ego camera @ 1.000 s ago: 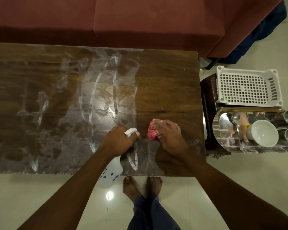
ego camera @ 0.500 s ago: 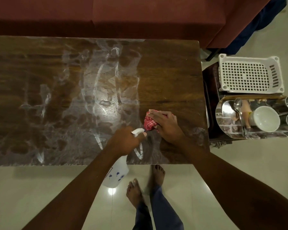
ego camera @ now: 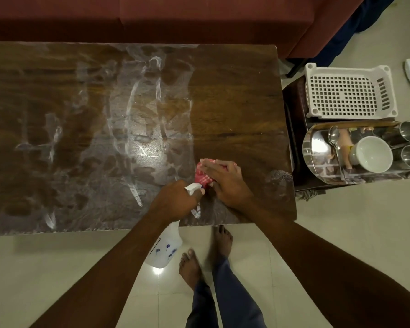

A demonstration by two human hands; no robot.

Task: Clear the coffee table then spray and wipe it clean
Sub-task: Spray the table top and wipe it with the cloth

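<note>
Head view: a red checked cloth [ego camera: 202, 176] is pressed under the nearly straight fingers of the right hand [ego camera: 225, 182], near the front right corner of the glossy dark wooden coffee table [ego camera: 234, 91]. A white plastic spray bottle [ego camera: 163, 253] is gripped by the left hand [ego camera: 175, 202] (nozzle over the front edge). Wet streaks [ego camera: 133, 129] are spread across the middle of the surface, and a maroon sofa [ego camera: 175, 17] is set along the far edge.

Wooden coffee table [ego camera: 234, 95], left part wet-streaked; red checked cloth [ego camera: 202, 178] bunched near front-right; white spray bottle [ego camera: 162, 253] past front edge.

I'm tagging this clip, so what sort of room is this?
Most likely a home living room: a red sofa runs behind the wooden coffee table, and a steel tray of cups sits beside it.
</note>
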